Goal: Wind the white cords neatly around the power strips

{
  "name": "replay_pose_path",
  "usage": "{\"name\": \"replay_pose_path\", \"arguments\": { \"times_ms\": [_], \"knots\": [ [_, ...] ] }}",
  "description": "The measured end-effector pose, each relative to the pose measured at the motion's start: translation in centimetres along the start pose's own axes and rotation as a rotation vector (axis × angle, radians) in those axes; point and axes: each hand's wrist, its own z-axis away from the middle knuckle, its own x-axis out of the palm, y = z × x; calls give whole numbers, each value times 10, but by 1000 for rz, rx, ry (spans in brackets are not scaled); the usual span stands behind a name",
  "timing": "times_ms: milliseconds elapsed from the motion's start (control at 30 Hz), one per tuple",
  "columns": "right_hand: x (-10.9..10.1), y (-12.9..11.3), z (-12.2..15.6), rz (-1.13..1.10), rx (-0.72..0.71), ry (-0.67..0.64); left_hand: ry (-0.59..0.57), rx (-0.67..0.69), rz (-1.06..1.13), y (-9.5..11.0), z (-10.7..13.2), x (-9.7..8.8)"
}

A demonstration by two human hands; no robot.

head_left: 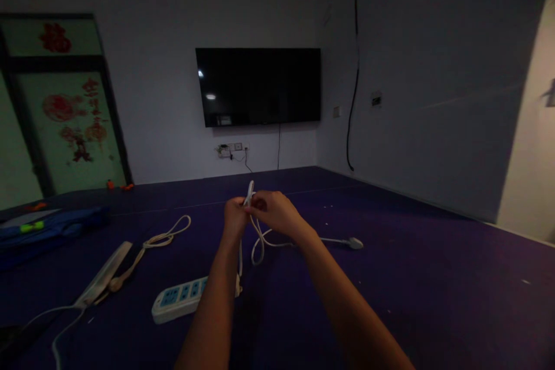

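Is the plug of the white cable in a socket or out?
Out. The plug lies loose on the purple floor, with no socket near it; the left hand and right hand hold its white cable.

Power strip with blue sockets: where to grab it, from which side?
Pinch the power strip across its narrow width near mid-length, coming from above. It lies flat, sockets up, on the floor, both long edges free. Probably avoid the right end, where its white cable leaves.

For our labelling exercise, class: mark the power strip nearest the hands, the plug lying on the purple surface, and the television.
Power strip (177,299): head view, top face with blue sockets.
Plug (355,242): head view, its white body.
Television (259,87): head view, middle of the dark screen.
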Motion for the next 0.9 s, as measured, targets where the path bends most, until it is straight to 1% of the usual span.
{"name": "replay_pose_path", "arguments": {
  "times_ms": [67,133,233,300,367,467,567,700,767,900],
  "knots": [
    [-4,3,-1,-35,-29,18,-5,-14,5,1,1,0],
    [-13,8,-2,-46,-45,90,-5,-29,7,2,1,-1],
    [-33,21,1,-8,-53,233,7,-46,15,5,2,-4],
    [-49,32,6,40,-38,265,-4,-62,41,9,3,-4],
    [-62,43,12,100,23,272,-36,-91,100,12,4,-3],
    [-77,56,20,174,166,276,-54,-118,161,15,5,2],
    [-82,61,24,236,260,334,-23,-87,132,15,6,8],
    [-81,63,22,299,267,486,-15,-60,107,11,8,14],
    [-81,64,22,300,246,537,-55,-79,96,11,10,15],
    [-88,70,25,266,254,615,-187,-167,91,14,12,12]
  ]
}}
